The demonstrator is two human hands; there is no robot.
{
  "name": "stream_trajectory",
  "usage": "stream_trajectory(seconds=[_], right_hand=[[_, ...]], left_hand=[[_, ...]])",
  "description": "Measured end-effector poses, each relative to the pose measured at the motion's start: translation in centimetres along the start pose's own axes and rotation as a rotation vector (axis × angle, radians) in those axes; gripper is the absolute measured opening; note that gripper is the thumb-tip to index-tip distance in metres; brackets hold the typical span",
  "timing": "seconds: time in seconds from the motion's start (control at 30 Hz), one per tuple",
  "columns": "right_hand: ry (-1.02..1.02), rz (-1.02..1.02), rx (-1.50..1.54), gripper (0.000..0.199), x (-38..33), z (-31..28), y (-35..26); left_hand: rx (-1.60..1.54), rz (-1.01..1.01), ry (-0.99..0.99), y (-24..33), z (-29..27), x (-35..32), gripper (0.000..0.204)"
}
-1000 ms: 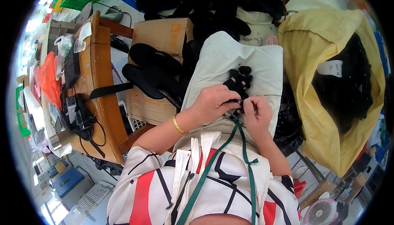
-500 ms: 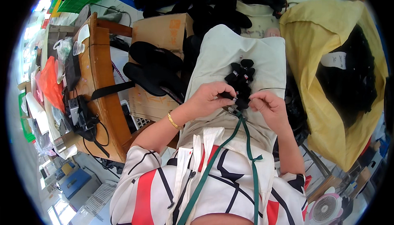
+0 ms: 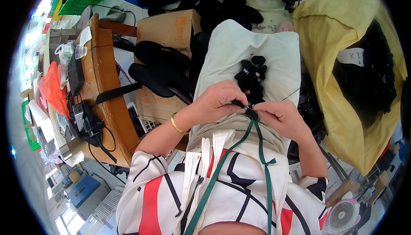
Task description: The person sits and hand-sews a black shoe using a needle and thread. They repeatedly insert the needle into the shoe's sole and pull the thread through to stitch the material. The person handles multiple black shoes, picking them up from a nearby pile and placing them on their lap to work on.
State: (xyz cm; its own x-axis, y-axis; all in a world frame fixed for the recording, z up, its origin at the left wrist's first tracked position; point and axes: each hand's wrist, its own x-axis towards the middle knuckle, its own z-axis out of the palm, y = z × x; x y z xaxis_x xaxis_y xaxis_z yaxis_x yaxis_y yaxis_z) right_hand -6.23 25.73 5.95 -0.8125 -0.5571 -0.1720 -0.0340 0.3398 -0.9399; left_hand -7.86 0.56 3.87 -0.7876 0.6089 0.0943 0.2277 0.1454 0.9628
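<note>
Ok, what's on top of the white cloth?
A cluster of small black pieces lies on the white cloth; the cloth under them can't be seen. The left hand and right hand hide more.

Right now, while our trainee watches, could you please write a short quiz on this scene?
1. True or false: the left hand and the right hand are close together at a small black piece.
2. Multiple choice: what colour is the large open bag at the right? A) White B) Yellow C) Green
3. Short answer: on which arm is the gold bracelet?

Key: 1. True. 2. B. 3. The left arm.
</note>
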Motion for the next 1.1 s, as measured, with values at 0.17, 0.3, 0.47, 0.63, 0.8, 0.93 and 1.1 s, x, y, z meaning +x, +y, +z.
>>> stream_trajectory(seconds=[0.17, 0.3, 0.47, 0.63, 0.8, 0.93, 1.1], right_hand=[[-0.037, 0.013, 0.018, 0.018, 0.0, -0.1, 0.0], [-0.059, -0.002, 0.045, 0.018, 0.0, -0.1, 0.5], [-0.083, 0.041, 0.177, 0.016, 0.0, 0.7, 1.0], [-0.042, -0.005, 0.278, 0.013, -0.5, 2.0, 1.4], [-0.061, 0.016, 0.297, 0.008, -0.5, 2.2, 0.9], [-0.096, 0.042, 0.269, 0.010, -0.5, 2.2, 1.2], [-0.123, 0.249, 0.538, 0.027, 0.2, 2.1, 0.2]], left_hand=[[-0.004, -0.004, -0.007, 0.4, 0.0, 0.0, 0.021], [-0.032, -0.004, -0.004, 0.3, 0.1, -0.1, 0.020], [-0.157, -0.020, -0.003, -0.4, 0.6, -0.8, 0.019], [-0.288, -0.059, 0.019, -0.6, 1.4, -1.4, 0.016], [-0.316, -0.048, 0.054, -0.5, 2.0, -1.6, 0.015], [-0.279, -0.026, 0.049, -0.4, 2.1, -1.6, 0.015], [-0.242, -0.146, 0.003, 0.2, 1.9, -1.8, 0.015]])
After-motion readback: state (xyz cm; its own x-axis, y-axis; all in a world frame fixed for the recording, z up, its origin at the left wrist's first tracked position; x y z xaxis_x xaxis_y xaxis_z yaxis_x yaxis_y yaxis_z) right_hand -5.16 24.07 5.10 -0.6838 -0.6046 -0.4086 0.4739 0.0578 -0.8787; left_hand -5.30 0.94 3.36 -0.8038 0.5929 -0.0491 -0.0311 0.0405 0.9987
